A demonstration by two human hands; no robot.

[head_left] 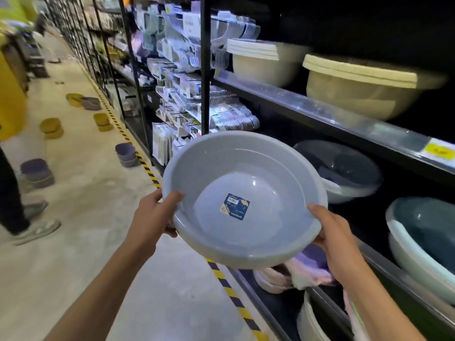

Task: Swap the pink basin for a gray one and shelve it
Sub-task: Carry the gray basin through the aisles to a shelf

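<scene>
Concrete aisle floor (103, 217), dark shelf (320, 112), gray basin (241, 200) aloft.

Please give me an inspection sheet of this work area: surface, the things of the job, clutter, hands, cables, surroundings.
Surface: black shelf rack with several levels; concrete floor.
Job's things: gray basin held up in front of the rack, label sticker inside; pink basins stacked on a low shelf below it.
Clutter: small tubs standing on the aisle floor.
Hands: left hand and right hand each grip the gray basin's rim.
Cables: nothing seen.
Surroundings: beige basins above, dark basins at the right, packaged goods hanging, another person's legs at the left.
</scene>
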